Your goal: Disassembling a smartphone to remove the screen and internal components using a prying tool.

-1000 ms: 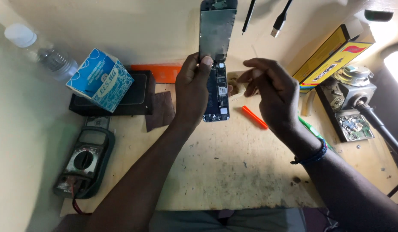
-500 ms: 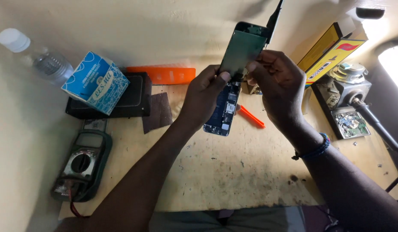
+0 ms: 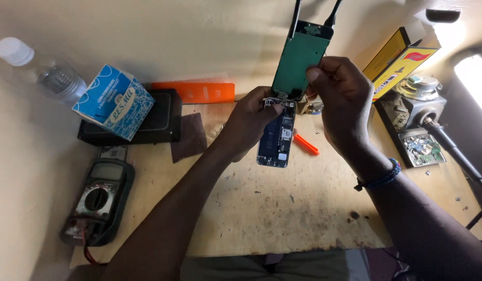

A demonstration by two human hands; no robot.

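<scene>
Screen panel (image 3: pixel 302 61) now tilts right, right hand (image 3: pixel 341 99) pinching it, left hand (image 3: pixel 251 117) gripping phone body (image 3: pixel 276 138).

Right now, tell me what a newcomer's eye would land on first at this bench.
First, the opened phone at the centre of the wooden bench: the left hand steadies its body while the right hand tilts the lifted screen panel upright above it. Next, the blue patterned box at the upper left, resting on a black case, and the multimeter at the left edge.
</scene>
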